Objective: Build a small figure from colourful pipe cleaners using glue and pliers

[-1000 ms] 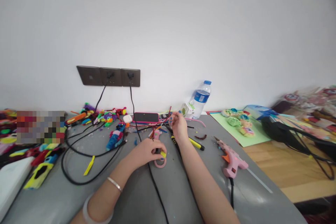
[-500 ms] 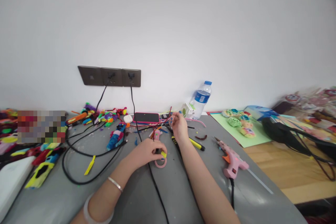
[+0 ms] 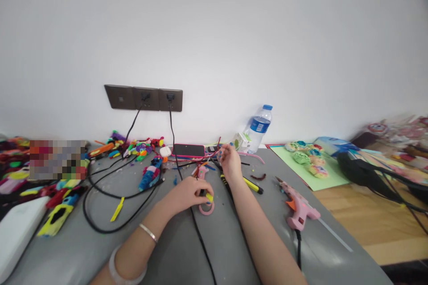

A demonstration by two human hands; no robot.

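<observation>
My left hand (image 3: pixel 189 193) rests on the grey table (image 3: pixel 220 249), fingers curled round a small yellow piece (image 3: pixel 209 197) beside a pink ring (image 3: pixel 206 208). My right hand (image 3: pixel 229 161) reaches farther back, fingers pinched among thin coloured pipe cleaners (image 3: pixel 207 156) near a phone with a pink case (image 3: pixel 188 150). What the right fingers hold is too small to name. A black cable (image 3: pixel 200 240) runs between my forearms.
A pink glue gun (image 3: pixel 299 205) lies right of my right arm. A yellow-black tool (image 3: pixel 250 184), a water bottle (image 3: pixel 259 127), a green sheet with craft flowers (image 3: pixel 306 160) and piles of colourful craft pieces (image 3: pixel 133 148) surround them. Cables lead to wall sockets (image 3: pixel 143 97).
Both hands stay in place; the view has shifted slightly, so everything sits a little right and lower in the frame.
</observation>
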